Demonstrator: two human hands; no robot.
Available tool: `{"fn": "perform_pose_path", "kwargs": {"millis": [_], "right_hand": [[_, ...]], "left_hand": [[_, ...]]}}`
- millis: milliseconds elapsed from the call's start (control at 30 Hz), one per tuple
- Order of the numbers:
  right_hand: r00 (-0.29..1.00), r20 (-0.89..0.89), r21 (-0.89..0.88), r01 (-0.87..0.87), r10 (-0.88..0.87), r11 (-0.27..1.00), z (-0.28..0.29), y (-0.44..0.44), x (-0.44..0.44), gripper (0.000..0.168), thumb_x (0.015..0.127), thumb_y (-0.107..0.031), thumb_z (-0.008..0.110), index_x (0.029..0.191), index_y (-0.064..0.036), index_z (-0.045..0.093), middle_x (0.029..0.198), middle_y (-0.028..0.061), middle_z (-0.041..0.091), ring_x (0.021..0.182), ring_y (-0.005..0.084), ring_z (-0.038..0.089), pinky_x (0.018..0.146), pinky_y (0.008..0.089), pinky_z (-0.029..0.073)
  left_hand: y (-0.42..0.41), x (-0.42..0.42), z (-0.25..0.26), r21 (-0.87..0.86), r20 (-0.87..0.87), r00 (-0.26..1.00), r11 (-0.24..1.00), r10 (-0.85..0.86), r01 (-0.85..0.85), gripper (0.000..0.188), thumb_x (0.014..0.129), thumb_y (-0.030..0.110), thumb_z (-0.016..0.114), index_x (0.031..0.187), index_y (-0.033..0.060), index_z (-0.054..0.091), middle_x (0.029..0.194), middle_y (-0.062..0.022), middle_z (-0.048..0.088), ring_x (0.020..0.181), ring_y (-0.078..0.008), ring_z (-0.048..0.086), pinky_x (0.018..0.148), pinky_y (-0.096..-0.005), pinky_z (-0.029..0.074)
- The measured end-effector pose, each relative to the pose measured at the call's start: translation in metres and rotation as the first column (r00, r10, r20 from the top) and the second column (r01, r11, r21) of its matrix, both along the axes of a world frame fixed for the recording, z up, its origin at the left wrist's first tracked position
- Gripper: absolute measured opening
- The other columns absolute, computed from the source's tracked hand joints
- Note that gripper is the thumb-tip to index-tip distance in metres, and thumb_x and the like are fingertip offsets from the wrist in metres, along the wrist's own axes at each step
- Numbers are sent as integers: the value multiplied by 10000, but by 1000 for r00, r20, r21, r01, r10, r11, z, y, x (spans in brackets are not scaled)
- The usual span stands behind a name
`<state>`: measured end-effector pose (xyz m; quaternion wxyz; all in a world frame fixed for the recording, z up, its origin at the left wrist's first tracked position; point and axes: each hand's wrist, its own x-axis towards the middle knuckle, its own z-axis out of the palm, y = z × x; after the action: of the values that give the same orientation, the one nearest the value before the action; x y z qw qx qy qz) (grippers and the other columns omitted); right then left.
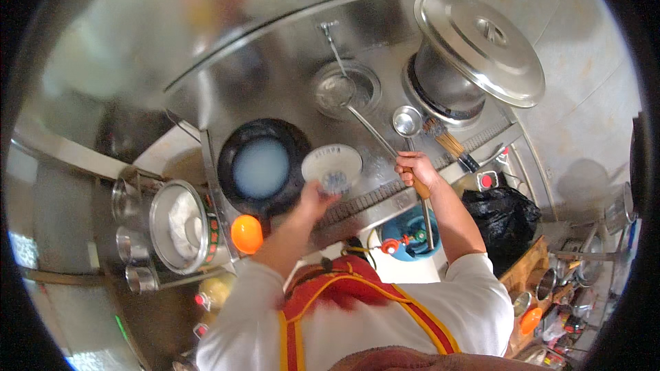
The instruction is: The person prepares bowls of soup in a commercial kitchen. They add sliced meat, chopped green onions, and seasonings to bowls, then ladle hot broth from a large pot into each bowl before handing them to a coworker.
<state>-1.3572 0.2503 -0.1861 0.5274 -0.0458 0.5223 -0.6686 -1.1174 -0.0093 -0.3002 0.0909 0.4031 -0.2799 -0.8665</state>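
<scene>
My left hand (pixel 315 200) grips the near rim of a white bowl (pixel 335 157) with dark marks and a blue pattern. The bowl is beside a black wok (pixel 223 170) that holds cloudy, whitish liquid. My right hand (pixel 416 170) is closed on the wooden handle of a long metal strainer or ladle (pixel 372 131). Its round head is over a metal basin (pixel 374 85) set in the stove, where water runs from a faucet (pixel 328 26). A second metal ladle (pixel 407 121) lies by my right hand, its handle passing beneath that hand.
A tall steel pot (pixel 443 80) with a large tilted lid (pixel 495 46) stands back right, near a bamboo brush (pixel 450 144). An orange bowl (pixel 247 234) and a metal container (pixel 178 263) of white powder are at left. A gas cylinder (pixel 412 232) is below the front edge.
</scene>
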Motion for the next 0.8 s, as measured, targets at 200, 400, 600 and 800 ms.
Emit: {"fn": "perform_pose_path", "kwargs": {"millis": [200,400,600,800], "right_hand": [[996,-90,166,40,-25,985,35,61,68,92,928,-86,683,959,-12,638,702,50,597,481,133,527,394,296,395],[935,-354,234,75,13,969,48,92,102,433,953,-51,662,1381,-4,613,700,-8,562,497,76,506,423,254,422],[799,-600,334,211,35,918,5,49,69,490,958,-64,658,1437,-13,573,654,16,585,488,94,532,440,280,438],[648,-749,321,172,138,932,-55,-62,-8,150,918,-110,654,937,34,690,555,69,578,429,162,549,437,363,445]], "left_hand": [[-16,-58,5,57,40,999,998,7,-9,515,917,275,509,1352,1,501,1270,-218,626,1064,-376,689,851,-521,627],[-16,-65,14,-5,128,990,998,-54,55,517,875,287,577,1307,10,521,1222,-209,631,993,-355,692,771,-472,643],[2,-49,65,-491,385,923,851,19,187,730,744,227,772,1372,-26,501,1247,-213,609,1101,-334,652,859,-480,594],[-22,3,42,-896,376,902,330,213,296,897,647,188,833,1438,-34,473,1300,-245,569,1231,-378,541,1091,-429,438]]}}
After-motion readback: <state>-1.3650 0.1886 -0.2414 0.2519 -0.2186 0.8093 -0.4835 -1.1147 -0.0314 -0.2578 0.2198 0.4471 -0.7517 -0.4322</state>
